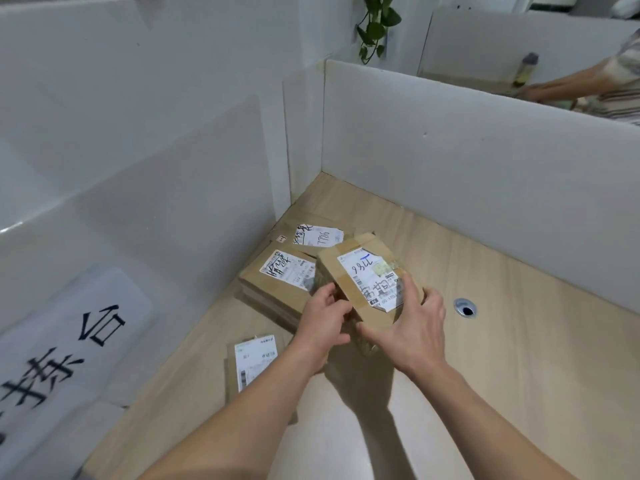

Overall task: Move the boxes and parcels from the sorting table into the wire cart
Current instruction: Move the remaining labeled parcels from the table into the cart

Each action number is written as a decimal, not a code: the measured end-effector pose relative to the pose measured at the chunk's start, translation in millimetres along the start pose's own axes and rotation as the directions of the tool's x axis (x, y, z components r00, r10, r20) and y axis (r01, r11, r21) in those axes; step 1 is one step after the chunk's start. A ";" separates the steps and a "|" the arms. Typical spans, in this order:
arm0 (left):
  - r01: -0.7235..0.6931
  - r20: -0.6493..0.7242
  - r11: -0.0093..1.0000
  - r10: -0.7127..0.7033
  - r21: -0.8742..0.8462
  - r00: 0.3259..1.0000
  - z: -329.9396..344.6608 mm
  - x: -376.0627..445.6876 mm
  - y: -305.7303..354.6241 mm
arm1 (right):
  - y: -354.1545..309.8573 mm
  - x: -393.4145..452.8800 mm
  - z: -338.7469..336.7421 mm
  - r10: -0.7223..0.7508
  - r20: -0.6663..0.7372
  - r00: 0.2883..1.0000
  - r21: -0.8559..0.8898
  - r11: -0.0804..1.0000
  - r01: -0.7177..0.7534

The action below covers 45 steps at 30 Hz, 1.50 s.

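Observation:
A small brown cardboard box (349, 268) with a white label marked 7736 is lifted above the wooden sorting table (519, 358). My left hand (323, 322) grips its near left side and my right hand (412, 327) holds its near right corner. Behind it, in the table's far left corner, lie two flat cardboard parcels, one (277, 282) closer and one (311, 233) further back, both with white labels. A third labelled parcel (249, 368) lies on the table under my left forearm. The wire cart is out of sight.
White partition walls (467, 174) enclose the table at the back and left. A round cable hole (465, 308) sits in the tabletop right of the box. A white sign with black characters (69, 348) leans at left. Another person's arm (571, 84) works beyond the back wall.

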<state>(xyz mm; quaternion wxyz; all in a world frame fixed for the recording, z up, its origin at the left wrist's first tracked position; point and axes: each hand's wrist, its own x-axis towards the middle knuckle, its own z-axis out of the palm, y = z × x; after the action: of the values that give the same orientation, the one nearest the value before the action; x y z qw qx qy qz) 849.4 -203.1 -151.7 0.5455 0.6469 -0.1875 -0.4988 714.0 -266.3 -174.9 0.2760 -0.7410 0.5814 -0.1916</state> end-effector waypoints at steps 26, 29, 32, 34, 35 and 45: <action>0.204 -0.091 0.958 -0.190 0.200 0.978 -15.9 -38.1 -112.8 | 81.7 -55.8 33.2 0.298 0.344 0.891 0.372 0.828 -0.421; 0.231 -0.096 0.944 -0.214 0.235 0.972 -20.0 -25.1 -116.0 | 83.4 -44.3 39.0 0.368 0.382 0.848 0.451 0.726 -0.519; 0.263 -0.091 0.925 -0.247 0.274 0.965 -25.8 -9.5 -121.1 | 90.1 -36.2 47.6 0.406 0.428 0.807 0.498 0.639 -0.586; 0.260 -0.068 0.920 -0.251 0.293 0.966 -30.7 0.6 -125.2 | 97.5 -34.5 54.7 0.409 0.474 0.780 0.518 0.587 -0.623; 0.257 -0.056 0.918 -0.252 0.301 0.966 -32.6 3.3 -124.8 | 100.2 -34.6 57.6 0.395 0.504 0.768 0.529 0.562 -0.636; 0.214 0.006 0.941 -0.223 0.260 0.975 -40.0 3.5 -96.1 | 92.9 -20.1 53.7 0.317 0.504 0.803 0.666 0.449 -0.595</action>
<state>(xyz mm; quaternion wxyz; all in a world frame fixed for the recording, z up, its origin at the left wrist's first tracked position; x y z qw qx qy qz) 856.0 -153.0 -242.8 0.3945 0.7202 -0.1876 -0.5390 671.2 -252.8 -274.4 0.7057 -0.3676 0.5599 -0.2312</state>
